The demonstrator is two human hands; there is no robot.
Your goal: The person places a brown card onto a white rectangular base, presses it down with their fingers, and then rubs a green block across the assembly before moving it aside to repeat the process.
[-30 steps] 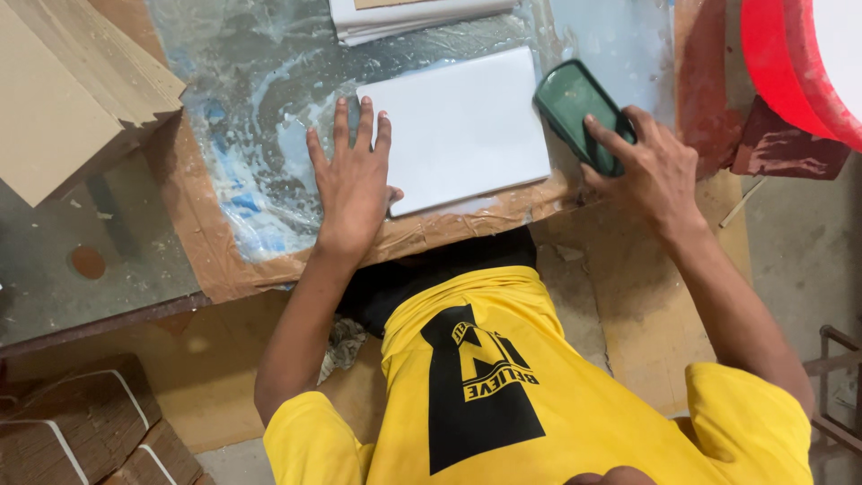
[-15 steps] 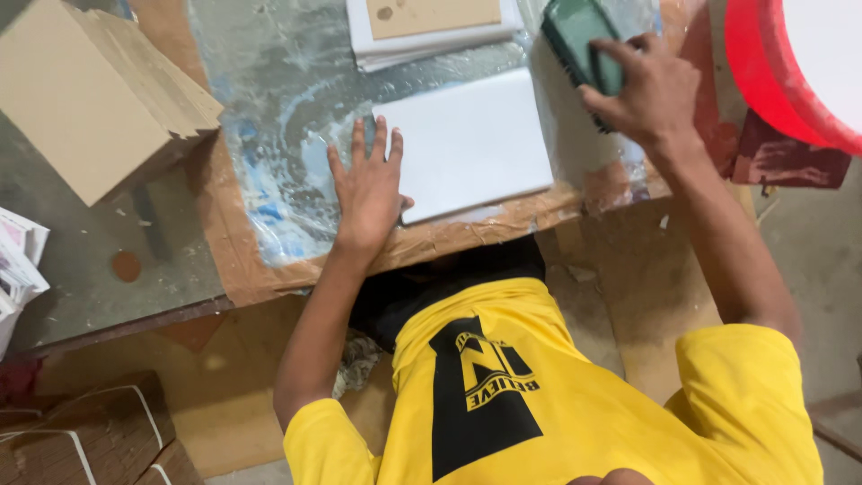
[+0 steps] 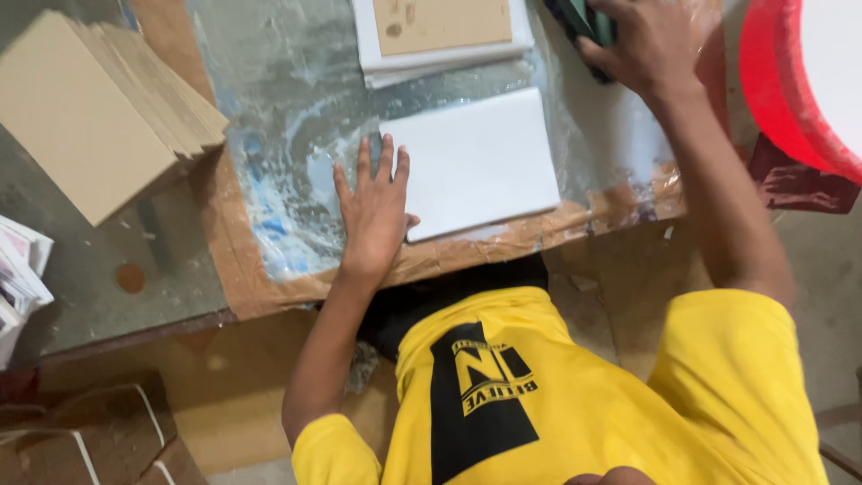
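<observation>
Work surface: plastic-covered table (image 3: 269, 108), streaked with white and blue residue, edged in brown paper along its near side.
White sheet: a flat white rectangle (image 3: 480, 162) is laid at the middle of the table, on the wet plastic, with its near edge close to the brown paper border.
Change: the dark green tool (image 3: 588, 22) has been carried from beside the sheet's right edge to the far right of the table, so that the sheet's face is now left uncovered; a wiping or smoothing pass is judged to be finished or paused.
Left hand (image 3: 375, 211): laid flat and open, fingers spread, palm pressed on the table at the sheet's left edge; nothing is gripped, the sheet being only steadied.
Right hand (image 3: 651, 40): extended far across the table, arm nearly straight, fingers closed over the dark green tool.
Far stack: white sheets topped by a brown board (image 3: 440, 31) are seen just beyond the white sheet.
Left: a pile of brown boards (image 3: 99, 108).
Right: a red tub (image 3: 790, 90).
</observation>
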